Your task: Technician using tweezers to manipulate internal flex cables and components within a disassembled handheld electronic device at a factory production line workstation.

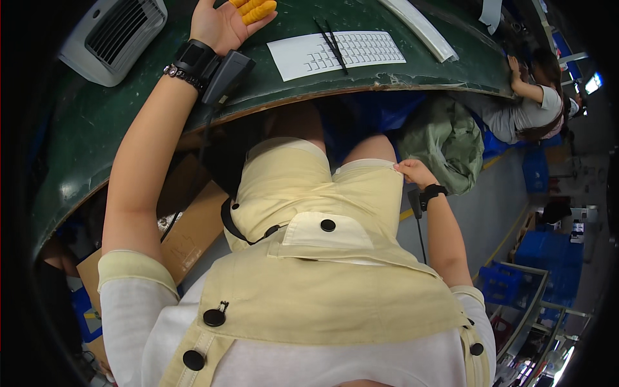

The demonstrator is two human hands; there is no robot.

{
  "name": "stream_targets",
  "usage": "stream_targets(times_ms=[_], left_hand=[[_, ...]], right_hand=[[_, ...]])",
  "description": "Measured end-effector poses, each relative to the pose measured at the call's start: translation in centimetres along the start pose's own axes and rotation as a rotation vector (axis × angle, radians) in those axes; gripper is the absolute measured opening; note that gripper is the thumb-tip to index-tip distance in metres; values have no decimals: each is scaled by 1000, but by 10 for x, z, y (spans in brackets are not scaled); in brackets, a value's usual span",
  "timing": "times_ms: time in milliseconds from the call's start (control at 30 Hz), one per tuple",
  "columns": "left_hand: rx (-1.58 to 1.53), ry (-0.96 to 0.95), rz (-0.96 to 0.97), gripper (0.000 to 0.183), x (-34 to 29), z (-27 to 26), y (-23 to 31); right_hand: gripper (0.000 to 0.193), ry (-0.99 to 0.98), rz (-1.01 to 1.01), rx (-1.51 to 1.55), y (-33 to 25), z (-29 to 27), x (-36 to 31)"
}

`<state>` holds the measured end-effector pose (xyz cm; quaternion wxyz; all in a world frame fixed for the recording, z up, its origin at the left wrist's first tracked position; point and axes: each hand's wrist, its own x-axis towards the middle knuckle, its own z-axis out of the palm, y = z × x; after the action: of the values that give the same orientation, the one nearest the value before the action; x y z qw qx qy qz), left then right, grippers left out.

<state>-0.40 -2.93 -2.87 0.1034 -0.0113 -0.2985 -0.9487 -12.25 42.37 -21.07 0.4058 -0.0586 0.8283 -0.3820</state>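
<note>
My left hand (pixel 222 27) is over the green tabletop (pixel 148 97), palm up, at the top edge of the view. Orange finger cots (pixel 258 11) cover some of its fingers, which are loosely stretched, and no object shows in it. Part of this hand is cut off. Down by my lap, the fingertips of my right hand (pixel 416 173) pinch the hem of my pale yellow shorts (pixel 367 187). Both wrists wear black bands with grey boxes attached. On the table lies a white sheet with a printed grid (pixel 290 58), and thin black tweezers (pixel 333 46) rest across it.
A white vented appliance (pixel 116 39) stands at the far left of the table. A long whitish strip (pixel 422 29) lies at the back right. A green cloth bag (pixel 445 142) hangs below the table edge. Another person (pixel 538 106) sits at the right; a cardboard box (pixel 193 226) is under the table.
</note>
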Motion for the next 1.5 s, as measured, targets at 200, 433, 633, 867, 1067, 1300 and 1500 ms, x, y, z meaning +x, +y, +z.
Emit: stream_targets(times_ms=[200,433,633,867,1067,1300,1500], left_hand=[[53,-176,-25,45,12,-21,11],[17,27,-45,43,-1,-4,0],[6,54,-137,44,0,8,-3],[80,134,-253,41,0,7,-5],[85,179,-277,40,2,12,-7],[129,147,-310,38,4,8,-7],[137,150,-308,38,4,8,-6]], right_hand=[[23,264,-46,-145,31,-20,19],[25,204,186,-252,147,25,31],[39,328,62,174,173,68,70],[39,268,42,228,119,99,114],[39,212,85,228,132,112,118],[39,129,184,172,162,123,98],[39,92,256,129,178,117,74]])
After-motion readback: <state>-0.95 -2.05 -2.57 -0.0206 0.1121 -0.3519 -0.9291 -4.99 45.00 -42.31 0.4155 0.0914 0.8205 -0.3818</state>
